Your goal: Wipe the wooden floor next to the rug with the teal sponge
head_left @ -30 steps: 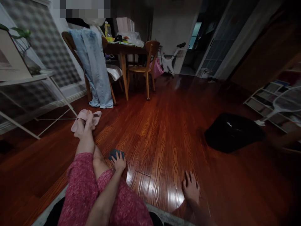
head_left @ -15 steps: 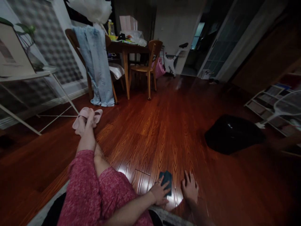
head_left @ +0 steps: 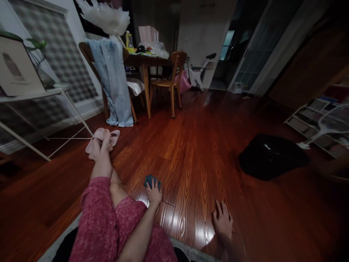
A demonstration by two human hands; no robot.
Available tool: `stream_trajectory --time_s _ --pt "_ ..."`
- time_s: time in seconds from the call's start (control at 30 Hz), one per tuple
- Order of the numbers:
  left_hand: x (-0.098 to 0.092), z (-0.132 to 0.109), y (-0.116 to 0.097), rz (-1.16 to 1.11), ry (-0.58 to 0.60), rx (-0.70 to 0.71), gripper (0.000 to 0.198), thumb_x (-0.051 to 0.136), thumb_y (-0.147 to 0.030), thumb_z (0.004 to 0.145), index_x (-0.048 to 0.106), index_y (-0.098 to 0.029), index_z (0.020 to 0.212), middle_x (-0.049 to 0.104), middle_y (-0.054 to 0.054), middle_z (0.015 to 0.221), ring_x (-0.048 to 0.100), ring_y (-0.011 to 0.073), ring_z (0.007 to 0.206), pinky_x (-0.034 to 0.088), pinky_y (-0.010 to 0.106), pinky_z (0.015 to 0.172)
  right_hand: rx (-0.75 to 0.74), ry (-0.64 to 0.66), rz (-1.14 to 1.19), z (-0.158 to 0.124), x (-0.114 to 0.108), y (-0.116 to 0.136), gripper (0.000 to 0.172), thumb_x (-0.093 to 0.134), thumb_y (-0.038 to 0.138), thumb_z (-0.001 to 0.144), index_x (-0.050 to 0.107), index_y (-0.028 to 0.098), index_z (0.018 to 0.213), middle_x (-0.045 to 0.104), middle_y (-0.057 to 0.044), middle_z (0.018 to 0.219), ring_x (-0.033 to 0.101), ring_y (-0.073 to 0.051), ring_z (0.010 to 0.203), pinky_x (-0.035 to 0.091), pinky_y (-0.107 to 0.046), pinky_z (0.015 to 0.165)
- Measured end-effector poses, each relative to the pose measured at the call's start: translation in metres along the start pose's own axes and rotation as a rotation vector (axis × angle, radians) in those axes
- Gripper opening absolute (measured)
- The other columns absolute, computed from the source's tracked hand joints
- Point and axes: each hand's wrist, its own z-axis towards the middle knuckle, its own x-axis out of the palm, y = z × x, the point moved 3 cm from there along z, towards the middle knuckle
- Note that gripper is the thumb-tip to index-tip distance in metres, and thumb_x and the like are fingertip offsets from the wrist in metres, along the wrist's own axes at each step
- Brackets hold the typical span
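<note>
A dark teal cloth lies on the glossy reddish wood floor. On top of it rests my left hand, fingers spread and a ring on one finger, pressing the cloth flat to the boards beside my legs. Farther right, my right hand is set down on the bare floor with its fingers apart and nothing in it. My crossed legs in pink-red shorts stretch out at the left, with pink slippers at the feet.
A black bin-like object stands on the right, near a white shelf. Jeans hang over a chair by the table. Another wooden chair stands beside it. A white side table is at the left.
My left hand and the cloth under it have slid left and forward across the floor, toward my legs. My right hand has stayed nearly in place. The view has tilted slightly.
</note>
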Motion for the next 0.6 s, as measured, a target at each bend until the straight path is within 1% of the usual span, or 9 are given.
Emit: stream_trajectory --time_s 0.1,0.17,0.2,0.23,0.33,0.37,0.43,0.53,0.6 --pt "0.002 -0.007 0.002 0.033 0.041 -0.028 0.07 0.049 -0.047 0.091 0.036 -0.023 0.155 0.031 0.009 0.164 0.009 0.04 0.153 0.018 0.064 0.121 0.012 0.0 -0.009 0.002 0.004 -0.002 0.067 0.021 0.042 0.092 0.037 0.021 0.154 0.036 -0.011 0.159 0.028 -0.024 0.149 0.024 -0.048 0.116" --pt "0.01 -0.02 -0.009 0.048 0.114 0.041 0.078 0.051 -0.049 0.088 0.032 -0.017 0.156 0.023 0.013 0.166 0.006 0.0449 0.152 0.016 0.066 0.12 0.013 0.002 -0.019 0.002 0.005 -0.002 0.067 0.021 0.041 0.092 0.037 0.021 0.154 0.036 -0.011 0.16 0.029 -0.023 0.148 0.024 -0.047 0.117" --pt "0.016 -0.029 -0.019 0.049 0.168 0.131 0.081 0.052 -0.051 0.087 0.03 -0.016 0.157 0.02 0.013 0.167 0.005 0.0464 0.152 0.015 0.066 0.12 0.012 0.003 -0.023 0.002 0.004 -0.001 0.067 0.021 0.041 0.092 0.037 0.021 0.154 0.035 -0.011 0.16 0.029 -0.023 0.148 0.024 -0.047 0.117" --pt "0.023 -0.039 -0.03 0.042 0.235 0.266 0.084 0.053 -0.054 0.086 0.029 -0.016 0.157 0.017 0.013 0.167 0.003 0.047 0.152 0.014 0.067 0.12 0.01 0.002 -0.025 0.002 0.004 -0.001 0.067 0.021 0.041 0.092 0.037 0.021 0.154 0.035 -0.011 0.16 0.029 -0.023 0.148 0.024 -0.046 0.117" --pt "0.049 -0.079 -0.068 0.007 0.411 0.762 0.083 0.048 -0.062 0.087 0.03 -0.021 0.157 0.019 0.011 0.167 0.002 0.0436 0.153 0.014 0.067 0.12 0.007 -0.012 -0.024 0.001 0.001 0.002 0.068 0.02 0.041 0.092 0.039 0.019 0.153 0.036 -0.012 0.16 0.029 -0.023 0.148 0.025 -0.047 0.116" --pt "0.058 -0.093 -0.078 -0.002 0.449 0.896 0.082 0.046 -0.063 0.088 0.031 -0.021 0.157 0.02 0.011 0.167 0.002 0.0427 0.153 0.015 0.067 0.12 0.005 -0.017 -0.021 0.0 0.0 0.003 0.068 0.019 0.041 0.092 0.04 0.018 0.153 0.036 -0.012 0.16 0.029 -0.024 0.148 0.025 -0.047 0.116" --pt "0.073 -0.115 -0.094 -0.009 0.494 1.076 0.078 0.044 -0.063 0.091 0.034 -0.021 0.155 0.023 0.009 0.166 0.002 0.0414 0.153 0.018 0.065 0.12 0.004 -0.022 -0.017 -0.001 -0.002 0.004 0.068 0.017 0.042 0.092 0.041 0.018 0.152 0.037 -0.012 0.159 0.028 -0.024 0.148 0.026 -0.048 0.116" --pt "0.081 -0.126 -0.106 -0.034 0.514 1.166 0.067 0.04 -0.058 0.095 0.038 -0.025 0.154 0.031 0.003 0.164 0.004 0.0364 0.154 0.02 0.059 0.122 0.003 -0.018 -0.011 -0.001 -0.004 0.004 0.069 0.016 0.042 0.093 0.042 0.018 0.151 0.037 -0.012 0.159 0.028 -0.024 0.149 0.026 -0.048 0.115" --pt "0.073 -0.114 -0.105 -0.056 0.492 1.109 0.062 0.039 -0.053 0.097 0.038 -0.026 0.153 0.033 0.001 0.163 0.007 0.0337 0.154 0.02 0.057 0.123 0.005 -0.012 -0.005 -0.001 -0.005 0.004 0.069 0.016 0.042 0.093 0.042 0.017 0.151 0.036 -0.013 0.159 0.027 -0.025 0.149 0.027 -0.049 0.115"
